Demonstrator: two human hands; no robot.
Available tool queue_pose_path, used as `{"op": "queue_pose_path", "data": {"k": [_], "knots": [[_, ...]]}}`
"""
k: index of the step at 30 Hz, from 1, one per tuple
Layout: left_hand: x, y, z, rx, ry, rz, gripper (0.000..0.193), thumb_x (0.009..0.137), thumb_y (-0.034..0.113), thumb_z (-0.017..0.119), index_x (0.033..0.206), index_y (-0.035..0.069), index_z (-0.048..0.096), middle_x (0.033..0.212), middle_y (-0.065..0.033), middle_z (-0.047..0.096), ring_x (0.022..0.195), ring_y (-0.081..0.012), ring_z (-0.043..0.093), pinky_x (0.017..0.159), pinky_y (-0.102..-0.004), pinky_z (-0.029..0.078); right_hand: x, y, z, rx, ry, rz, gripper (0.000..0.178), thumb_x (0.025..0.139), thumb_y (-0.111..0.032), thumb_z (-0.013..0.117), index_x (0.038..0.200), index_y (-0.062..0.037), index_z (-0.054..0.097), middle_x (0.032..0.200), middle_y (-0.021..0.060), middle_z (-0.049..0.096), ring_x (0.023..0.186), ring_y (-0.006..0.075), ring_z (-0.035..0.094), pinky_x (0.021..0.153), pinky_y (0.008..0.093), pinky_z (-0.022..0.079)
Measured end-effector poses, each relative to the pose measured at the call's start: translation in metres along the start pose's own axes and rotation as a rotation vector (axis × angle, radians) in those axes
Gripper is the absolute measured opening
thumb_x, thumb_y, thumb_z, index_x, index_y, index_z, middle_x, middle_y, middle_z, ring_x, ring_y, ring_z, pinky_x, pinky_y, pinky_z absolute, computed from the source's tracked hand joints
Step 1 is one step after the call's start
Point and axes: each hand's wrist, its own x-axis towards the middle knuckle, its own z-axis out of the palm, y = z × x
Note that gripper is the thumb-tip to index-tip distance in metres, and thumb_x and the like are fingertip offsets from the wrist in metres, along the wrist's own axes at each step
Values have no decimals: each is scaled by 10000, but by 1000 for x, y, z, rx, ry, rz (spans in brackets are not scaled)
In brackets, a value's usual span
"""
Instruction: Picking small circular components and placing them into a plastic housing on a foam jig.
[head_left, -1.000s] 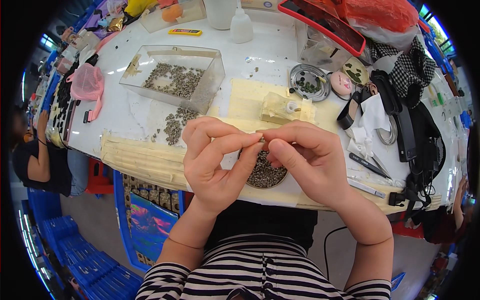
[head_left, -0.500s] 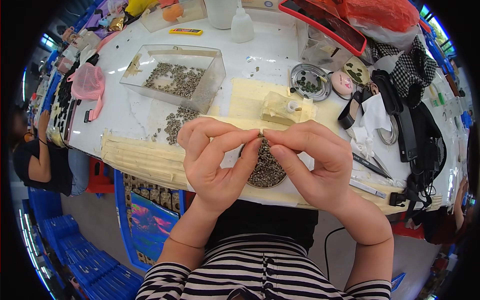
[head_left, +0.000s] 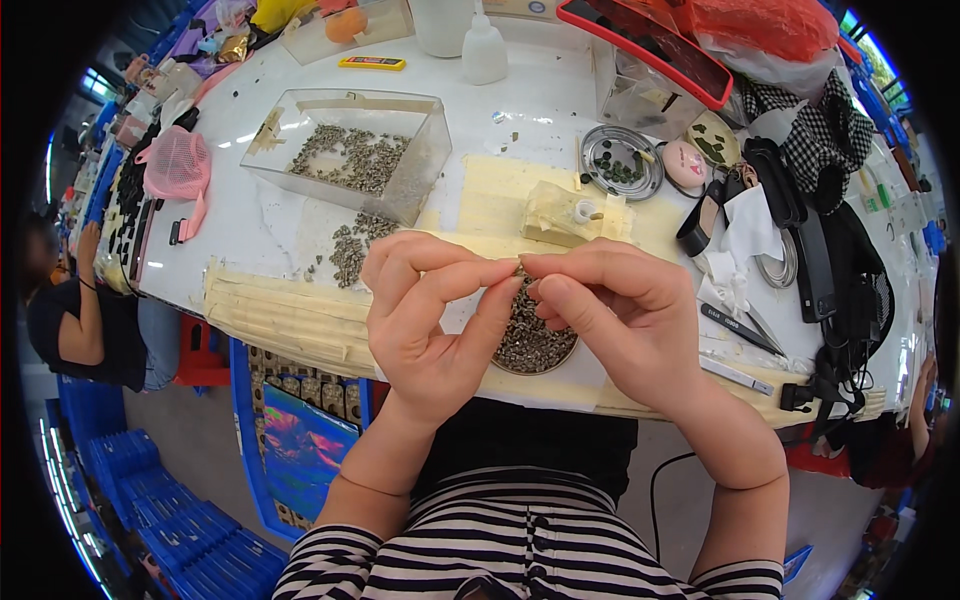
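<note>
My left hand [head_left: 430, 320] and my right hand [head_left: 625, 320] meet at the fingertips above a round dish [head_left: 533, 372] heaped with small metal parts [head_left: 535, 338]. Thumb and forefinger of the left hand are pinched on something tiny, mostly covered by the fingertips. The right thumb and forefinger close at the same spot, the other fingers curled in. What either hand grips is too small to name. Just beyond the hands sits a block wrapped in yellowish tape [head_left: 560, 222], with a white nozzle-like piece [head_left: 587, 211] on it.
A clear bin [head_left: 415, 190] of small metal parts stands at left, with loose parts [head_left: 355, 245] beside it. To the right are a round tin [head_left: 650, 190], tweezers [head_left: 740, 328] and a black bag strap [head_left: 815, 270]. A red-cased phone [head_left: 655, 52] leans at the back; a white squeeze bottle [head_left: 484, 55] stands nearby.
My right thumb has shifted up and its fingers have curled in more, drawing slightly left against the left fingertips. The left hand stays almost where it was.
</note>
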Motion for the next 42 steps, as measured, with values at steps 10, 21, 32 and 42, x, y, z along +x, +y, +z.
{"op": "queue_pose_path", "data": {"k": [10,21,32,42], "knots": [[0,0,0,106,5,93,205,722,41,811,908,103,749,857,-6,637,854,-207,545,791,-328,390,0,-3,0,101,-15,66,192,913,-56,691,1084,27,722,861,68,711,722,74,637,643,218,525],[-1,-2,4,65,66,-13,211,730,21,807,918,94,747,850,-10,624,849,-205,543,793,-327,390,1,6,5,-446,45,-471,284,828,14,715,1109,-21,730,824,91,678,639,158,616,561,266,490],[-2,-1,-2,22,24,16,213,739,15,800,932,91,755,860,-7,634,857,-203,530,791,-327,401,1,-4,-1,307,-85,193,234,969,-101,638,1153,27,704,890,63,711,744,82,637,686,223,536],[0,0,-1,31,-8,118,252,717,21,813,946,115,763,876,17,644,854,-195,526,785,-322,410,6,-8,-11,365,-193,358,262,988,-179,632,1133,29,697,908,66,712,760,84,652,693,217,542]]}}
